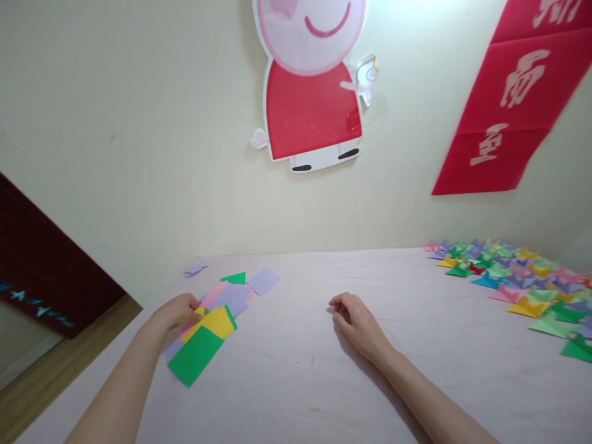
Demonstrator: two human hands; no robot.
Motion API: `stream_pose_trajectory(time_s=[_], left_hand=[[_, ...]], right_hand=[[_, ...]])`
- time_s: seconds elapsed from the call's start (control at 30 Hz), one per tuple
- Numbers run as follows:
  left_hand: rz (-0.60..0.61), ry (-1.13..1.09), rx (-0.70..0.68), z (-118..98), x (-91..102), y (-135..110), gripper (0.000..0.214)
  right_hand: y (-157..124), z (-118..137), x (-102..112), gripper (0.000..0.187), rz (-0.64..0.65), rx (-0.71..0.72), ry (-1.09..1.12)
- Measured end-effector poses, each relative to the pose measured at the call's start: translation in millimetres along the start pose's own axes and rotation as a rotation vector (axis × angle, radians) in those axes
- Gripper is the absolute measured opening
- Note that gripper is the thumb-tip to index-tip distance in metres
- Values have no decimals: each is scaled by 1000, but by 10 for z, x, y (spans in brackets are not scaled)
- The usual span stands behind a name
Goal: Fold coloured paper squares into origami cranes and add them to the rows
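Note:
On the left of the table, my left hand (178, 311) reaches into a loose pile of coloured paper sheets. Its thumb and fingers are closed on the edge of a yellow sheet of paper (215, 324). A green sheet (197, 356) overlaps the yellow one at the near side. Purple paper (231, 299) and some pink edges show behind it. My right hand (358, 324) rests on the cloth at the middle, fingers loosely curled together, with nothing visible in them.
Several rows of folded paper figures (527, 280) in many colours stand at the right. A lone purple sheet (264, 281) and a small purple folded piece (195, 270) lie near the wall. The pale cloth-covered surface (296, 394) meets the wall at the back.

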State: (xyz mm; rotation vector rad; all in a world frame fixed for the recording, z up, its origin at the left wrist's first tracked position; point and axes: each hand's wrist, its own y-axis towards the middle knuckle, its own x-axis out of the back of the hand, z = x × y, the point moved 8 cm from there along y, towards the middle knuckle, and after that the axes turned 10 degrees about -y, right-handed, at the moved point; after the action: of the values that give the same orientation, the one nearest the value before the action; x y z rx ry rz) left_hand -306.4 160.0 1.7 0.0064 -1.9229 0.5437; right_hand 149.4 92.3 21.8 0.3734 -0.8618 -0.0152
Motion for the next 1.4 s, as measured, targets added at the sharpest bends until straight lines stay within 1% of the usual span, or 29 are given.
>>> stream_pose_trajectory(time_s=[0.07, 0.2, 0.4, 0.53, 0.67, 0.83, 0.93, 1.2, 1.3, 1.4], left_hand=[[-53, -51, -15, 8, 33, 13, 12], [-147, -201, -45, -3, 92, -3, 17], [-139, -446, -96, -76, 140, -170, 16], [-141, -570, -114, -125, 176, -291, 22], [-155, -662, -112, -138, 168, -351, 29], [-172, -741, -114, -118, 142, -374, 43], [-172, -792, -121, -121, 129, -399, 45], [-105, -836, -113, -132, 78, -456, 37], [-98, -824, -106, -85, 70, -476, 33], [-138, -783, -85, 20, 101, -467, 32]], right_hand=[[0, 4, 7, 24, -2, 0, 1], [-4, 3, 0, 25, 1, 3, 5], [1, -17, -29, 24, 17, 4, 5], [1, -43, -41, 23, 16, 9, 9], [-11, -69, -57, 22, 21, 13, 29], [-14, -74, -72, 20, 33, 17, 47], [-7, -72, -75, 20, 34, 17, 32], [-8, -103, -98, 20, 36, 22, 14], [-5, -102, -102, 21, 39, 22, 19], [-4, -94, -98, 21, 42, 18, 22]])
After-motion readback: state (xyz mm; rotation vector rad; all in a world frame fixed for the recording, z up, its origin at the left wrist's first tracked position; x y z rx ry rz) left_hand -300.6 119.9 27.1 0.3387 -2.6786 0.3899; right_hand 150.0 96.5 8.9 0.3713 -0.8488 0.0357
